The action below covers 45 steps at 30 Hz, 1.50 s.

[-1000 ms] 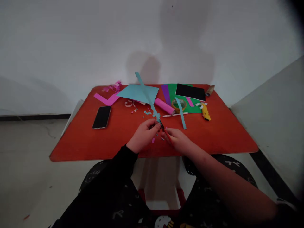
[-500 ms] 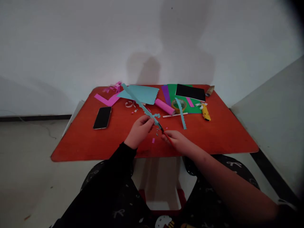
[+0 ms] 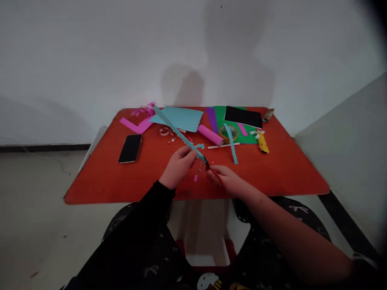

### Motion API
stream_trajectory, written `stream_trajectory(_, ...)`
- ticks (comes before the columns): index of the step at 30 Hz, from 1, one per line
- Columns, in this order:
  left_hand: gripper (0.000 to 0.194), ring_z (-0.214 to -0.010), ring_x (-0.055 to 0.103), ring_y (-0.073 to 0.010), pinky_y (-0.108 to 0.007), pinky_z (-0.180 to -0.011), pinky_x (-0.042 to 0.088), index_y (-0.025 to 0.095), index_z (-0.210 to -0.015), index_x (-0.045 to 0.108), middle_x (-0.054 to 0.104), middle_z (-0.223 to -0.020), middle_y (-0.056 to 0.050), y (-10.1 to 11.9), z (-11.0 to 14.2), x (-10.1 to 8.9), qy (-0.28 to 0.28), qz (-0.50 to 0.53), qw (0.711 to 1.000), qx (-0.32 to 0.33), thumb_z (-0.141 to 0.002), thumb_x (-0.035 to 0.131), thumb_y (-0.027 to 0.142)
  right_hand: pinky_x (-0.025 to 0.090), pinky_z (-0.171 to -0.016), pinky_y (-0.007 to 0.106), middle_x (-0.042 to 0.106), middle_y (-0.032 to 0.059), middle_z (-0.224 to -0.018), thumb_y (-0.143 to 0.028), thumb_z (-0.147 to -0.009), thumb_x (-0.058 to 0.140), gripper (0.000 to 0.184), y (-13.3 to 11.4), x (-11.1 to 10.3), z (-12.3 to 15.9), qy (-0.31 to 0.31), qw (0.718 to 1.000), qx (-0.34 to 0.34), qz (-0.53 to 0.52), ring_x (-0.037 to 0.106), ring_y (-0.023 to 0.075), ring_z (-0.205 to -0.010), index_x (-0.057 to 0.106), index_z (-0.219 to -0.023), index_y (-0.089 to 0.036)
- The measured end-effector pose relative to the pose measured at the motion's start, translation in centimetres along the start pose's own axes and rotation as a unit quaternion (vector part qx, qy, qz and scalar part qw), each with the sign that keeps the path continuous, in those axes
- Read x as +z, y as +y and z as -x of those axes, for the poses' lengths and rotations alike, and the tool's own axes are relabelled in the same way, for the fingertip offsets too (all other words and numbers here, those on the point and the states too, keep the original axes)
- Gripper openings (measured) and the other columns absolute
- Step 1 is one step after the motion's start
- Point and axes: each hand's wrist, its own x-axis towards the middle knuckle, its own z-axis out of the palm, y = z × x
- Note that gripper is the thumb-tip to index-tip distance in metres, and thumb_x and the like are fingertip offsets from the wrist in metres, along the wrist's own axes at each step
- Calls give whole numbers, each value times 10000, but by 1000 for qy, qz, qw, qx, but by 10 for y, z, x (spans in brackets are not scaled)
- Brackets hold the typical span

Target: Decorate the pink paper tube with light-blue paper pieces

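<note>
Between its fingers my left hand [image 3: 180, 164] pinches a long light-blue paper strip [image 3: 175, 129] that slants up and left over the table. One edge of the strip is scalloped. My right hand [image 3: 224, 178] is closed round red-handled scissors [image 3: 215, 173], whose dark blades touch the strip's near end. Small blue paper scraps [image 3: 199, 146] lie just beyond the hands, and a pink scrap [image 3: 195, 177] lies between them. A second scalloped blue strip [image 3: 232, 145] rests to the right, across a roll of tape [image 3: 224, 136].
On the red table [image 3: 99, 181] a phone [image 3: 130, 148] lies at left, near pink paper [image 3: 136, 127]. A blue sheet [image 3: 184, 119], pink roll [image 3: 211, 135], green paper [image 3: 219, 114] and black rectangle [image 3: 243, 117] lie farther back. At right are a yellow piece [image 3: 263, 142] and brown tube [image 3: 268, 115].
The scissors' blades have shifted slightly at the strip's near end. Both hands stay almost in place, still holding the strip and the scissors.
</note>
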Motion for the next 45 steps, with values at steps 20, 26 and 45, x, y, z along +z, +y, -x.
stream_trajectory(20, 181, -501, 379, -70, -216, -493, 289, 202, -651, 469, 443, -574, 61, -16, -11, 11, 46, 49, 994, -84, -754, 600, 275, 232, -531, 268, 349, -53, -611, -736, -869, 559, 575, 21, 7, -6, 10, 995, 91, -32, 321, 106, -572, 403, -667, -220)
stream_trajectory(26, 168, -493, 363, -72, -226, -489, 258, 203, -646, 457, 429, -566, 62, -24, -17, 13, 57, 40, 993, -90, -754, 574, 254, 275, -506, 276, 457, -33, -514, -716, -875, 564, 564, 15, 5, -7, 0, 989, 147, -12, 416, 126, -504, 439, -625, -227)
stream_trajectory(45, 176, -494, 361, -79, -233, -492, 272, 207, -636, 452, 408, -544, 64, -29, -17, 19, 29, 46, 994, -90, -754, 580, 232, 391, -581, 344, 502, 22, -509, -631, -946, 507, 519, 14, 5, -11, 2, 993, 109, -54, 472, 183, -526, 472, -583, -260)
